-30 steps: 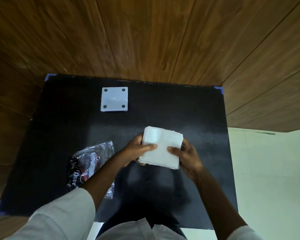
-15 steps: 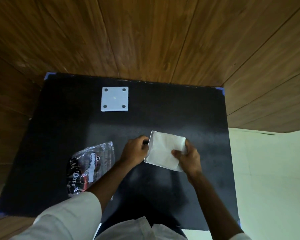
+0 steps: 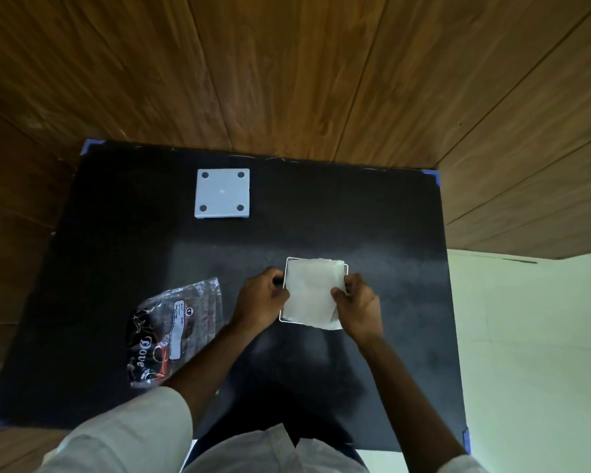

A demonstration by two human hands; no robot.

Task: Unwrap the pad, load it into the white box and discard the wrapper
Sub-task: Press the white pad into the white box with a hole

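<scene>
Our left grip (image 3: 263, 298) clasps the left wall of the one white box (image 3: 285, 268), and our right grip (image 3: 357, 303) presses fingers down on the one white pad (image 3: 309, 293) lying inside it, on the black desk (image 3: 372, 233). We count one empty wrapper (image 3: 176, 327) lying left of the box, apart from it, and one square lid (image 3: 222, 193) farther back.

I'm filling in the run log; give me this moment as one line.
phase: loading | pad in white box | left hand on box | right hand on pad | wrapper on mat, not discarded
</scene>
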